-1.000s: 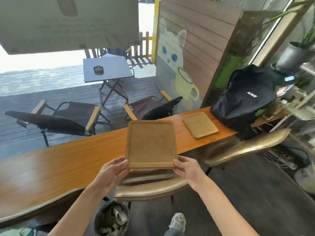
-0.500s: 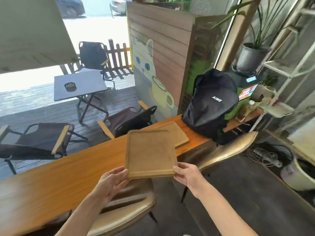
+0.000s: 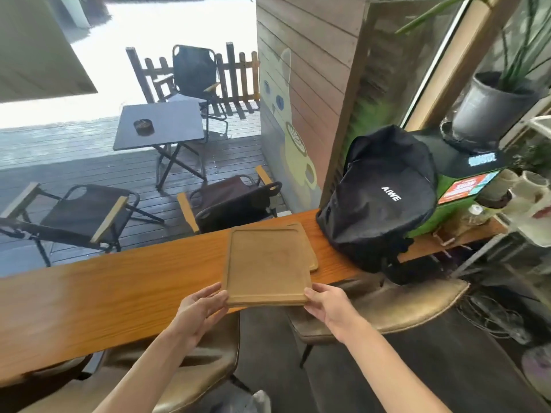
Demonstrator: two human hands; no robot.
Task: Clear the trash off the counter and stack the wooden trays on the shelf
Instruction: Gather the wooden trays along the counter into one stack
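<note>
Wooden counter (image 3: 104,299) runs across the view from 9 o'clock to 3 o'clock, with a deck and folding chairs beyond it at 11 o'clock.

At centre, a tray (image 3: 267,263) is held flat above the counter's near edge. Its long axis runs from 6 o'clock to 12 o'clock, away from the person. Both hands pinch its near short edge: the left hand (image 3: 199,308) at the near left corner, the right hand (image 3: 328,305) at the near right corner. On each, the thumb lies on top and the fingers curl underneath, closed on the wood.

A second tray (image 3: 311,257) lies on the counter directly under and just past the held one. Only a strip of it shows, at the held tray's 2 o'clock side. The held tray appears nearly lined up over it, so the coming move looks like a short lowering onto it, with a slight shift toward 2 o'clock. The right hand is the nearer one to the exposed strip.

A black backpack (image 3: 378,201) stands on the counter at 2 o'clock, near the trays but apart from them. A shelf unit (image 3: 536,210) with pots stands at 3 o'clock.

Compared with a second ago, the second tray was well clear at 2 o'clock; now it is almost covered. The backpack has come closer to centre, and the bin once seen at 7 o'clock is out of view.
</note>
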